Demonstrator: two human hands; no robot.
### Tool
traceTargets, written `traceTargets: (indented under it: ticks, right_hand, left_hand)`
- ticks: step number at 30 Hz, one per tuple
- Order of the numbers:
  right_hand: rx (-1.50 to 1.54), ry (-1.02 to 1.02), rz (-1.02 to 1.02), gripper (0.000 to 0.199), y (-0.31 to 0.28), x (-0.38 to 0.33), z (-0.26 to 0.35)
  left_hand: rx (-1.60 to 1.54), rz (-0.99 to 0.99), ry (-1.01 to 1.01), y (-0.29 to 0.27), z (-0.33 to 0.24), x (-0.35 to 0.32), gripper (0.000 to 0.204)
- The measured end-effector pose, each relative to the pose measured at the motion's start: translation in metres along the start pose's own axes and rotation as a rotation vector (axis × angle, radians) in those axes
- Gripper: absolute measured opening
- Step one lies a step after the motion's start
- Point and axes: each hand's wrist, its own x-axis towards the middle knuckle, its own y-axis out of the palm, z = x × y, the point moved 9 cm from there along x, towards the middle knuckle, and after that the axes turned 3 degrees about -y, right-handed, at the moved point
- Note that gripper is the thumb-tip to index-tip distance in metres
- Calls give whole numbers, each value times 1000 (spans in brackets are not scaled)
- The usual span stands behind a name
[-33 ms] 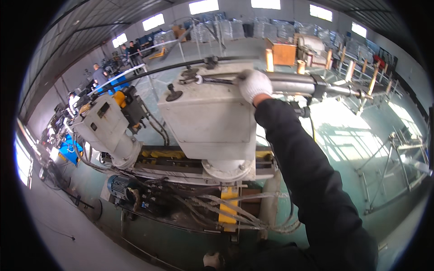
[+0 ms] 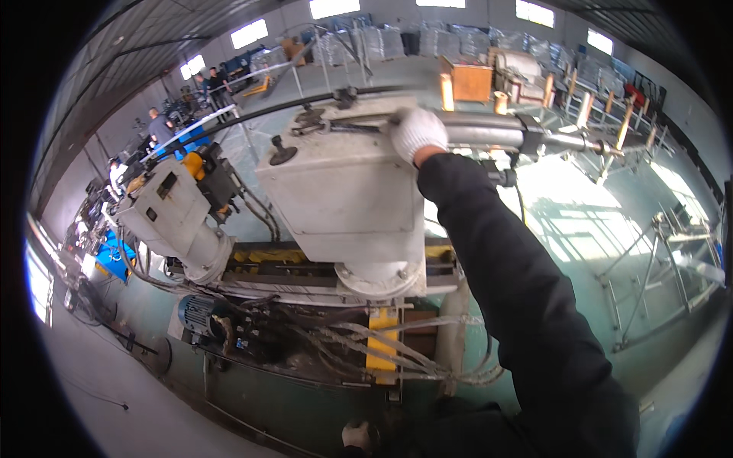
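My right hand (image 2: 418, 136), in a white knit glove, reaches far forward over the top of a large pale grey machine housing (image 2: 343, 202). Its fingers are wrapped round one end of a dark, slim bar-like tool (image 2: 357, 127) lying nearly level; the exact kind does not show. The tool's other end lies by black round knobs (image 2: 309, 117) on the housing top. Just beyond the glove, a thick metal cylinder (image 2: 485, 131) extends rightward. Low in the picture, my left hand (image 2: 356, 435), gloved too, shows only in part beside something dark; its fingers are not readable.
A second grey machine head (image 2: 164, 200) stands at left on the same bed. Below are a blue-grey motor (image 2: 200, 314), hoses (image 2: 412, 359) and a yellow plate (image 2: 382, 343). A metal frame (image 2: 664, 267) stands right. Several people (image 2: 160, 128) are far left; a wooden cabinet (image 2: 467, 80) is behind.
The whole view has shifted slightly, so the machine and my right hand sit a little further left and higher. My right hand still grips the dark tool.
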Motion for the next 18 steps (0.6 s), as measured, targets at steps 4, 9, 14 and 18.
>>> traceTargets:
  ticks: [4,9,14,18]
  right_hand:
    - [-198,-70,-35,35,-8,-2,11]
    - [241,-353,-390,31,-114,-59,4]
    - [532,-553,-401,11,-242,-146,-111]
    - [538,-245,-224,16,-274,-200,-267]
  left_hand:
    - [353,14,289,-14,7,-7,50]
    - [256,-123,357,-6,4,-43,50]
    - [-210,-90,161,83,-16,-123,38]
    - [334,126,570,219,-93,-209,33]
